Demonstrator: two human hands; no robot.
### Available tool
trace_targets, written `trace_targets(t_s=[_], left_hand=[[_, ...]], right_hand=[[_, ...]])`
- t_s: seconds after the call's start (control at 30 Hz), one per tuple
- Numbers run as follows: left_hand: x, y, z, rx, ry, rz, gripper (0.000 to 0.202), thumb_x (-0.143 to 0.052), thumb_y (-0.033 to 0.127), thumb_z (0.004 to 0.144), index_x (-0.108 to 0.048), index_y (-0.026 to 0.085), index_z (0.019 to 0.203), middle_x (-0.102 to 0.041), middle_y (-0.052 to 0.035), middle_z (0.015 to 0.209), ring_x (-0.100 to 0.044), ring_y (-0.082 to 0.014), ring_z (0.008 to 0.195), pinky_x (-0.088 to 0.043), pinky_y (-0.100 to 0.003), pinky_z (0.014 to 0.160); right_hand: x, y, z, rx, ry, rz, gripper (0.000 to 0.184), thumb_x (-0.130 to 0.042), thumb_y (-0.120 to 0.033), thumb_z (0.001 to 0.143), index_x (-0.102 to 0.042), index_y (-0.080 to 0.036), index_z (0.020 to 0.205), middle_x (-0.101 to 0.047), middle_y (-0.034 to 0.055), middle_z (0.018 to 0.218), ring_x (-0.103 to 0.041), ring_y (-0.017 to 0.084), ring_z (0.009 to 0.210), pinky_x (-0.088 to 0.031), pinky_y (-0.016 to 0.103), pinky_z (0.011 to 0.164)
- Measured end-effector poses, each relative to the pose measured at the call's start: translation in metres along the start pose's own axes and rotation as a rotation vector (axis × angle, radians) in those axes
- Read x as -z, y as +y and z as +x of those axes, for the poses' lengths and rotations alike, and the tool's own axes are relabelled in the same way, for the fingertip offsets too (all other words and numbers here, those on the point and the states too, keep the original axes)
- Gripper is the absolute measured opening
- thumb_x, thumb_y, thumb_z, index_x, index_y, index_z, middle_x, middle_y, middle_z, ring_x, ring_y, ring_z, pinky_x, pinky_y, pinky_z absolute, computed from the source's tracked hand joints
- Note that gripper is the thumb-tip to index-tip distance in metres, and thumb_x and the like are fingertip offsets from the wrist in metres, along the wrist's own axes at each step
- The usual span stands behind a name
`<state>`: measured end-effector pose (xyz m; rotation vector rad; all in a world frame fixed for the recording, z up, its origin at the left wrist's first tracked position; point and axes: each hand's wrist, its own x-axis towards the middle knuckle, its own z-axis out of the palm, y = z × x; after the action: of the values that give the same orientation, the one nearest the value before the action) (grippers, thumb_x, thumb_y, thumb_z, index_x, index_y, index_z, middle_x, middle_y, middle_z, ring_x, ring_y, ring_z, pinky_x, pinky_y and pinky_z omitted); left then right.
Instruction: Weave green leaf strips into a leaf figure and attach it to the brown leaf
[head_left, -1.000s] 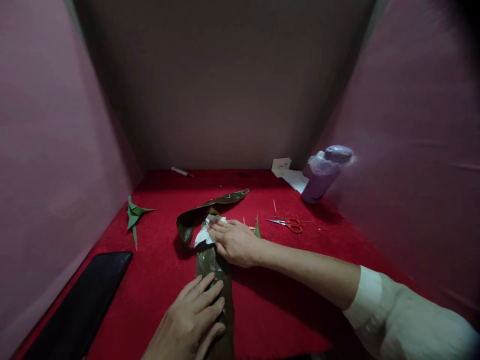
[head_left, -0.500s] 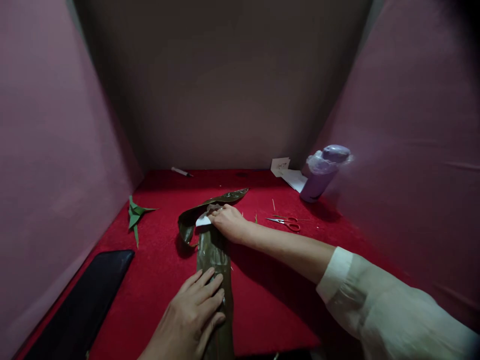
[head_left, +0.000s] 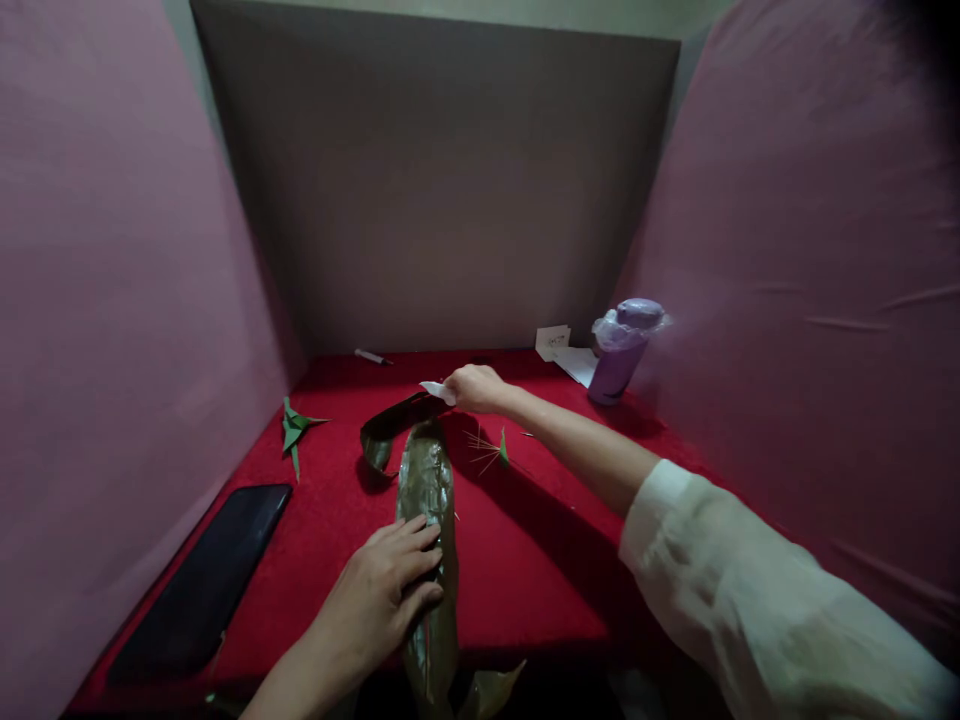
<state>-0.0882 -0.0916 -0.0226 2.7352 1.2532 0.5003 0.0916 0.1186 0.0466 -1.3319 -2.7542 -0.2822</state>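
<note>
A long dark green leaf (head_left: pixel 427 480) lies lengthwise on the red cloth (head_left: pixel 540 540), running from the near edge toward the back. My left hand (head_left: pixel 386 590) lies flat on its near part, fingers spread, pressing it down. My right hand (head_left: pixel 474 388) reaches to the leaf's far end, fingers closed on a small white tissue (head_left: pixel 437 390). A second dark leaf (head_left: pixel 386 430) curls on the cloth just left of the far end.
A black phone (head_left: pixel 199 585) lies at the left front. A folded green leaf shape (head_left: pixel 295 430) sits at the left. Thin sticks with a green scrap (head_left: pixel 487 450) lie right of the leaf. A purple bottle (head_left: pixel 622 350), white papers (head_left: pixel 566 350) and a pen (head_left: pixel 373 357) stand at the back.
My right hand slid the tissue along the leaf away from me to its far end. The left hand stayed pressed on the near part. The camera tilted up slightly.
</note>
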Motion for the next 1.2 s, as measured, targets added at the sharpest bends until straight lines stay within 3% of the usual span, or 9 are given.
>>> trace_targets(t_s=[0.2, 0.3, 0.37, 0.53, 0.67, 0.8, 0.93, 1.03, 1.2], left_hand=[[0.006, 0.0, 0.002, 0.011, 0.012, -0.037, 0.021, -0.06, 0.024, 0.078, -0.067, 0.019, 0.097, -0.063, -0.0095, 0.117, -0.054, -0.0244, 0.112, -0.048, -0.042, 0.092], [0.004, -0.002, 0.001, -0.014, 0.021, -0.042, 0.02, -0.059, 0.024, 0.079, -0.067, 0.022, 0.097, -0.062, -0.0085, 0.119, -0.054, -0.0233, 0.111, -0.048, -0.041, 0.091], [0.002, -0.003, 0.0, -0.021, 0.031, -0.045, 0.02, -0.058, 0.024, 0.079, -0.066, 0.023, 0.098, -0.061, -0.0081, 0.119, -0.054, -0.0232, 0.112, -0.048, -0.04, 0.091], [-0.003, -0.004, -0.002, -0.004, 0.033, -0.039, 0.023, -0.058, 0.022, 0.079, -0.064, 0.021, 0.101, -0.061, -0.0097, 0.119, -0.051, -0.0246, 0.114, -0.046, -0.043, 0.093], [-0.002, -0.002, -0.003, 0.0, 0.028, -0.052, 0.022, -0.059, 0.021, 0.078, -0.064, 0.02, 0.1, -0.062, -0.0095, 0.118, -0.051, -0.0253, 0.115, -0.045, -0.045, 0.093], [-0.001, 0.0, -0.002, -0.003, 0.064, -0.069, 0.023, -0.06, 0.02, 0.077, -0.065, 0.02, 0.099, -0.063, -0.0095, 0.116, -0.053, -0.0259, 0.113, -0.046, -0.046, 0.092], [0.001, 0.0, -0.001, 0.006, 0.067, -0.078, 0.022, -0.061, 0.02, 0.077, -0.066, 0.021, 0.098, -0.064, -0.0094, 0.115, -0.054, -0.0265, 0.111, -0.047, -0.047, 0.09], [0.002, 0.001, -0.001, 0.022, 0.044, -0.077, 0.021, -0.06, 0.02, 0.077, -0.066, 0.021, 0.098, -0.064, -0.009, 0.115, -0.054, -0.0262, 0.111, -0.047, -0.047, 0.091], [-0.001, -0.002, -0.001, 0.013, 0.035, -0.061, 0.02, -0.059, 0.022, 0.079, -0.066, 0.021, 0.097, -0.063, -0.0089, 0.116, -0.054, -0.0257, 0.111, -0.047, -0.046, 0.09]], right_hand=[[0.022, 0.001, -0.064, 0.003, 0.106, -0.016, 0.023, -0.047, -0.014, 0.081, -0.065, -0.02, 0.094, -0.065, 0.0077, 0.085, -0.055, 0.02, 0.08, -0.029, 0.03, 0.067], [0.016, -0.022, -0.083, 0.179, 0.183, -0.073, 0.022, -0.046, -0.014, 0.084, -0.063, -0.019, 0.097, -0.061, 0.0081, 0.088, -0.05, 0.02, 0.083, -0.028, 0.033, 0.073], [0.004, -0.037, -0.082, 0.332, 0.221, -0.129, 0.023, -0.042, -0.019, 0.089, -0.062, -0.016, 0.099, -0.059, 0.0094, 0.092, -0.048, 0.021, 0.085, -0.028, 0.034, 0.073], [-0.032, -0.045, -0.046, 0.446, 0.083, -0.158, 0.019, -0.048, -0.017, 0.086, -0.065, -0.014, 0.08, -0.059, 0.0092, 0.088, -0.047, 0.02, 0.084, -0.03, 0.034, 0.072], [-0.045, -0.029, -0.014, 0.382, 0.052, -0.105, 0.018, -0.05, -0.014, 0.083, -0.066, -0.012, 0.074, -0.06, 0.0112, 0.089, -0.047, 0.022, 0.088, -0.03, 0.035, 0.076], [-0.037, -0.009, 0.001, 0.266, 0.055, 0.019, 0.019, -0.051, -0.012, 0.079, -0.066, -0.012, 0.068, -0.061, 0.0126, 0.089, -0.049, 0.021, 0.09, -0.031, 0.034, 0.079], [-0.016, 0.016, -0.011, 0.065, 0.12, 0.217, 0.015, -0.052, -0.01, 0.073, -0.067, -0.01, 0.069, -0.062, 0.014, 0.088, -0.051, 0.025, 0.092, -0.032, 0.036, 0.079], [-0.005, 0.025, -0.03, -0.059, 0.139, 0.439, 0.019, -0.049, -0.013, 0.074, -0.068, -0.014, 0.076, -0.065, 0.0067, 0.078, -0.055, 0.022, 0.086, -0.036, 0.032, 0.074], [-0.007, 0.009, -0.054, -0.123, 0.14, 0.851, 0.028, -0.046, -0.014, 0.078, -0.063, -0.009, 0.099, -0.069, 0.0079, 0.085, -0.063, 0.016, 0.073, -0.045, 0.025, 0.061]])
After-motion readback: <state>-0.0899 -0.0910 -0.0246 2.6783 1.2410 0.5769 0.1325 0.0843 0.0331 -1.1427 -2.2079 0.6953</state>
